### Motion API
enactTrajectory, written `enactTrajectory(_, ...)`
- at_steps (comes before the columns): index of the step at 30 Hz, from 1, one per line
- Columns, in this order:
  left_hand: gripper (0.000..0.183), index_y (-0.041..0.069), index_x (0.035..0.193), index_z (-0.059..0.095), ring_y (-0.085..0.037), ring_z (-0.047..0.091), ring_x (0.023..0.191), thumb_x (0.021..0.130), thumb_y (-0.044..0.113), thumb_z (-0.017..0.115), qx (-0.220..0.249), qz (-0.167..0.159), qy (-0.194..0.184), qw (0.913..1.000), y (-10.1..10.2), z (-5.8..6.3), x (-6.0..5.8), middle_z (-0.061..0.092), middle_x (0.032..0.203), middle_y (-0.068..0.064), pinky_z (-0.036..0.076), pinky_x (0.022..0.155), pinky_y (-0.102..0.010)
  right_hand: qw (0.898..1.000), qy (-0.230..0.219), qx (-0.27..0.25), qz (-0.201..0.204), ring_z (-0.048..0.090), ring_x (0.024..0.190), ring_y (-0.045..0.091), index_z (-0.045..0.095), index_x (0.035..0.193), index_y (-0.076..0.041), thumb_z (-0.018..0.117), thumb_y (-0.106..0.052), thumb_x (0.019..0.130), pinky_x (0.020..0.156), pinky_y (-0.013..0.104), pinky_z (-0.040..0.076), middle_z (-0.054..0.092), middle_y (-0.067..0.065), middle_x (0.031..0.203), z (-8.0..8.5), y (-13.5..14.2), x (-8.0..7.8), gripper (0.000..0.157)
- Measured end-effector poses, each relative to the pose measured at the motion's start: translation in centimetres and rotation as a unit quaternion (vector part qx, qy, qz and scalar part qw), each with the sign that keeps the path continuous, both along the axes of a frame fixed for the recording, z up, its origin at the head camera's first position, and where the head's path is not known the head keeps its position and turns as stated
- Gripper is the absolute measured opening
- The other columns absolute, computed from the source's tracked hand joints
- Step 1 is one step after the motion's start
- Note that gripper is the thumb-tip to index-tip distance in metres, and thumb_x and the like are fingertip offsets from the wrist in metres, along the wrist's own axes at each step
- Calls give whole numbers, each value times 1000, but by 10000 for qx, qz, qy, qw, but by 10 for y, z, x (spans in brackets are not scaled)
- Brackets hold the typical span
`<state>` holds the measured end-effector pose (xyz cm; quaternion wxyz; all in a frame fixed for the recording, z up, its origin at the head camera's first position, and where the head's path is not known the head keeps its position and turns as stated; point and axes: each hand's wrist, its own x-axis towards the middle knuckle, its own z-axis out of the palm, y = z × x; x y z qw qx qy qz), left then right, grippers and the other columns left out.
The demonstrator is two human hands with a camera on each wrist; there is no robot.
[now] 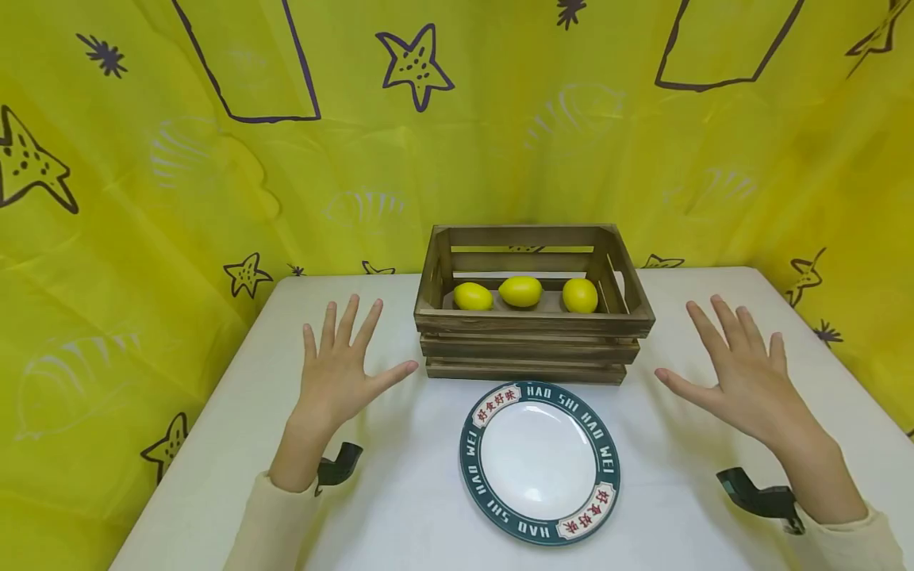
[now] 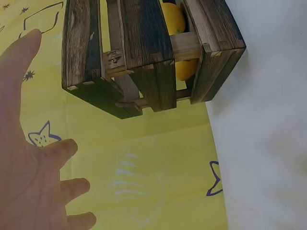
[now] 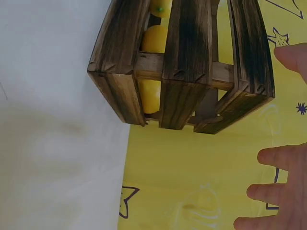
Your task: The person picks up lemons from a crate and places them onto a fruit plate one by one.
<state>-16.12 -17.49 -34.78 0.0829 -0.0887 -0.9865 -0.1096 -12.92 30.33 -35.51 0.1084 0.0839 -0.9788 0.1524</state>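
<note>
A brown wooden crate [image 1: 528, 349] stands towards the back of the table with three lemons in it: a left one [image 1: 473, 296], a middle one [image 1: 520, 291] and a right one [image 1: 580, 295]. In front of it lies a round white plate [image 1: 539, 460] with a dark green lettered rim and a bare middle. My left hand [image 1: 336, 381], fingers spread, hovers left of the crate and holds nothing. On the crate's other side my right hand [image 1: 746, 381] is likewise spread and holds nothing. Both wrist views show the crate's slatted side, with yellow fruit [image 2: 186, 69] behind the slats.
The white table [image 1: 400, 507] ends at the back against a yellow curtain [image 1: 485, 174] printed with stars and shells. This curtain also hangs along both sides. Black camera mounts [image 1: 760, 496] are strapped to both wrists.
</note>
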Motion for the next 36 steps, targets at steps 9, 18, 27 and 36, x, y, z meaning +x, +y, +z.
enactTrajectory(9,97,28,158,14,-39,-1,149,82,72,56,30,-110,199,9997,5,-3,-1,7,164,-10,-4,114,-67,9976,426,-511,215,17,141,52,18,157,-15,67,-42,89,99,80,16,14,22,160,0,-2,-3,88)
enactTrajectory(18,95,27,158,16,-38,5,149,83,66,60,237,-322,331,9986,10,-4,-2,12,164,-9,2,116,-64,9842,690,-1529,570,45,119,50,31,152,-12,74,-19,86,94,64,42,36,25,147,-9,-15,-8,80)
enactTrajectory(27,87,26,156,24,-38,18,147,86,62,60,589,-602,938,9920,14,-5,-5,28,158,-12,12,115,-64,9476,1688,-2512,1027,47,109,-13,42,146,-8,73,18,73,87,-1,38,55,-2,123,-31,-29,-18,84)
enactTrajectory(36,89,19,152,33,-37,37,137,88,80,25,960,-941,1471,9799,14,-5,-11,41,149,-15,31,110,-58,9083,1066,-4002,586,58,101,-7,44,145,-6,64,13,86,77,7,49,51,-17,118,-38,-40,-26,64)
